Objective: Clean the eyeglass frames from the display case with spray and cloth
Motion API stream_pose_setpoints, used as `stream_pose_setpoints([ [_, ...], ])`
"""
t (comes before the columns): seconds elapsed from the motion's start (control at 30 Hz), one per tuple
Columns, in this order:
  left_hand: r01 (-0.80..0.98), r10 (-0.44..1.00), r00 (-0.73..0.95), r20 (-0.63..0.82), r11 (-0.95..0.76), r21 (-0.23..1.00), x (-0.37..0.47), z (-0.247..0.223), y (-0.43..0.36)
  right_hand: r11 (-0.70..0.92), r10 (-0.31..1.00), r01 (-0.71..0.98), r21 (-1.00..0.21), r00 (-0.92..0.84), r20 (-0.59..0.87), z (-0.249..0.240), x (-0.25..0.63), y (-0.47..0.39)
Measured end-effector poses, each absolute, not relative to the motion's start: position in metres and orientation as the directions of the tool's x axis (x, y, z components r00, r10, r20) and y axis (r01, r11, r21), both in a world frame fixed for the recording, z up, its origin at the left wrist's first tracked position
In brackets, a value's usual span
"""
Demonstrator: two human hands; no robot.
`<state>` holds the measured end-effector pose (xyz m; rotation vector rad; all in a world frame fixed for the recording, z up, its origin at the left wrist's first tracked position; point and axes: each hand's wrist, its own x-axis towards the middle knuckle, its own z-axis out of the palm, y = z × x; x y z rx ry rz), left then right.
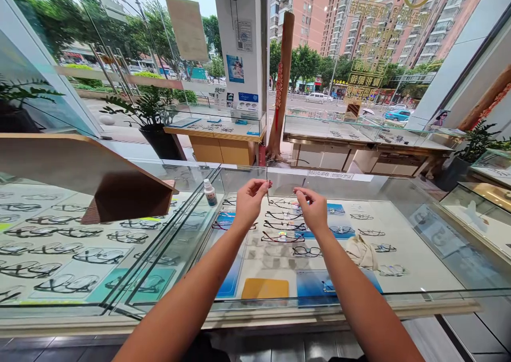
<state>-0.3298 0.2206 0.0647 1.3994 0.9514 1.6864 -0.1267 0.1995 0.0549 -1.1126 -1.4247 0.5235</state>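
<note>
Presently, the left arm (207, 271) extends forward and inward over the glass tabletop (423, 304), the left hand (249, 202) raised with fingers bent toward the thumb. The right arm (353, 282) mirrors it, the right hand (312, 208) slightly lower, fingers curled inward. The thin-rimmed eyeglasses (282, 197) are suspended between both hands, above the displayed frames (284, 225). Left hand grip: narrow, thumb and fingertips pinching the reddish left end of the eyeglasses. Right hand grip: likewise narrow, thumb and fingers pinching the opposite side.
</note>
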Motion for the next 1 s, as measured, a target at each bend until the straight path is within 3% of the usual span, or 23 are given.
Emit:
stream_pose_setpoints([
  [0.17,-0.153,0.888,-0.209,0.41,-0.444,0.883,-0.335,0.069,0.222,0.372,0.879,0.378,-0.848,0.151,0.453,0.054,-0.127,0.199],
  [0.3,-0.064,0.894,-0.116,0.432,-0.441,0.895,-0.332,0.069,0.218,0.415,0.831,0.465,-0.782,0.155,0.534,0.058,-0.128,0.195],
  [0.57,-0.028,0.898,0.038,0.438,-0.437,0.899,-0.318,0.065,0.207,0.633,0.764,0.373,-0.678,-0.162,0.625,0.057,-0.146,0.187],
  [0.83,-0.12,0.951,0.091,0.295,-0.284,0.951,-0.319,0.066,0.206,0.605,0.788,0.355,-0.713,-0.133,0.602,0.049,-0.149,0.19],
  [1.0,-0.128,0.942,0.133,0.307,-0.291,0.948,-0.318,0.062,0.208,0.587,0.799,0.327,-0.74,-0.085,0.596,0.05,-0.149,0.189],
])
